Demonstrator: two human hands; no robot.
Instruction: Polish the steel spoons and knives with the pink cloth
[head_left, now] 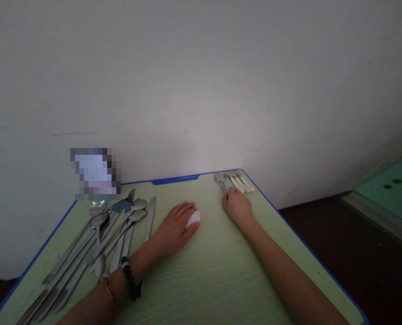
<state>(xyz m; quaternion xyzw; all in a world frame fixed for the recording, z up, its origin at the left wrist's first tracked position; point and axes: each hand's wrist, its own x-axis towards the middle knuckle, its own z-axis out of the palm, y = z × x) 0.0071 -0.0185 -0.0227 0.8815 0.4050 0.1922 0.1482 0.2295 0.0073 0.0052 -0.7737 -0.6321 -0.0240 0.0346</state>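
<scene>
Cutlery pile (pixel 109 240) on tbl (pixel 204 284) L, cutlery row (pixel 236 183) at far R cnr, wall (pixel 201 90) behind.

head: worn on the person's head | faces forward and down, over the desk (pixel 217 280) to the wall (pixel 201 90) | near, desk's front cut off | left hand (pixel 175 230), right hand (pixel 240 208) below centre

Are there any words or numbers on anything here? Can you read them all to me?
There are none I can read.
Pixelated patch at the back left: too blurred to tell.
Cutlery: no readable lettering.
White thing at the left hand: no writing shows.
</scene>
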